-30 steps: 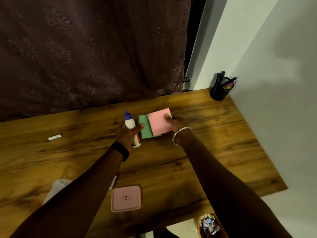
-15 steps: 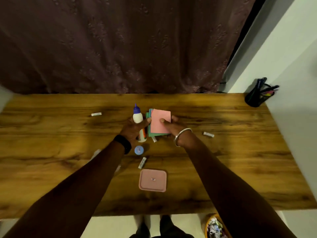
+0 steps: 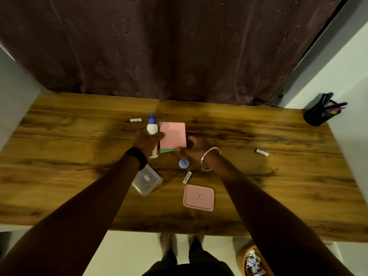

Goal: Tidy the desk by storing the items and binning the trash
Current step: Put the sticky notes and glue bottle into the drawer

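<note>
Left hand [image 3: 148, 140]: wrapped round the glue bottle [image 3: 152, 126], which stands roughly upright near the middle of the tabletop [image 3: 258, 186], a bit toward the far edge.
Right hand [image 3: 194, 145]: pinching the near right corner of the pink paper [image 3: 173, 135], so both hands are busy.
Paper: a green sheet [image 3: 167, 150] pokes out under the pink one along its near edge. The stack sits between the hands, right up against the bottle.
Storage: the clear tub [image 3: 146, 179] lies uncovered just beside the left forearm, and I can't spot anything in it, though it's blurry. The pink lid [image 3: 199, 197] sits apart from it, toward the near edge.
Loose bits: there are three white sticks. One [image 3: 136, 120] is near the far edge, left of the bottle. One [image 3: 262, 152] is out toward the right edge. One [image 3: 187, 177] is just beside the blue round tin [image 3: 183, 163], between the hands and the lid.
Pen cup [image 3: 316, 114]: far right corner, pens in it. Looks sorted to me.
Bin [image 3: 253, 259]: on the floor off the near right corner, with crumpled stuff already in it.
Done so far: I reckon the trash part is mostly handled, since no scraps show on the tabletop.
Left to do: pretty much all the storing. Glue, paper, sticks and tin need a home, probably the tub, and then the lid goes on.
</note>
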`<move>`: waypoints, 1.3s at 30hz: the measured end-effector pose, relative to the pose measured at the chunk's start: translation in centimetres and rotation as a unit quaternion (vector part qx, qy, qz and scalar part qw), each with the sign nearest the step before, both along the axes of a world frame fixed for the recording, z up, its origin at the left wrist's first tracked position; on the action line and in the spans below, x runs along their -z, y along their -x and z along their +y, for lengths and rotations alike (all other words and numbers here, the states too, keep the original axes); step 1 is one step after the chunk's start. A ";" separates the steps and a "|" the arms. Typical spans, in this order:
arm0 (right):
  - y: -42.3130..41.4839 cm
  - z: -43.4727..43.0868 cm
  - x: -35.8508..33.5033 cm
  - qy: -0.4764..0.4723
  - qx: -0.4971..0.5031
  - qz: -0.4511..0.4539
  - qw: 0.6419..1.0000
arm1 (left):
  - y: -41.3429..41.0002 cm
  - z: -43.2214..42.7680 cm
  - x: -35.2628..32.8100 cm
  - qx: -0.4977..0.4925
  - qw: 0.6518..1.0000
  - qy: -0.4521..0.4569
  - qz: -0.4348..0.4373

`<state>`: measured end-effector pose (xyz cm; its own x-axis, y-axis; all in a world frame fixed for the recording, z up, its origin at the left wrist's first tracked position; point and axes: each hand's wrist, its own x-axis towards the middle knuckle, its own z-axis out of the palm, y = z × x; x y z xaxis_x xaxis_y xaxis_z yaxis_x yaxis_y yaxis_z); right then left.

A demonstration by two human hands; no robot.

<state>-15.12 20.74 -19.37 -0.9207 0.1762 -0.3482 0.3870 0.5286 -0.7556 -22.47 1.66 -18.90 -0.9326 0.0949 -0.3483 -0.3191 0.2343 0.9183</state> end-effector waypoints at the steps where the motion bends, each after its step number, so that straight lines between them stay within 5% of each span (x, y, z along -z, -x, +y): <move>1: -0.4 -0.1 0.5 -0.045 -0.035 -0.006 0.998 | 0.0 -0.3 -0.1 -0.004 1.000 0.001 -0.001; 8: -2.3 -1.3 3.3 -0.177 -0.135 -0.014 0.975 | 0.2 -1.3 0.3 -0.003 1.000 -0.006 -0.016; 13: -2.6 -0.9 2.1 -0.010 0.095 0.072 0.993 | 0.1 -1.7 0.7 0.010 1.000 -0.007 -0.029; 20: -2.1 -0.8 -1.3 0.303 0.218 0.136 0.918 | -1.0 -2.0 -0.7 0.011 0.999 -0.046 -0.007; 39: -13.7 -8.9 -4.6 0.287 0.155 0.167 0.930 | -16.3 -8.3 -5.1 -0.034 0.991 -0.124 0.028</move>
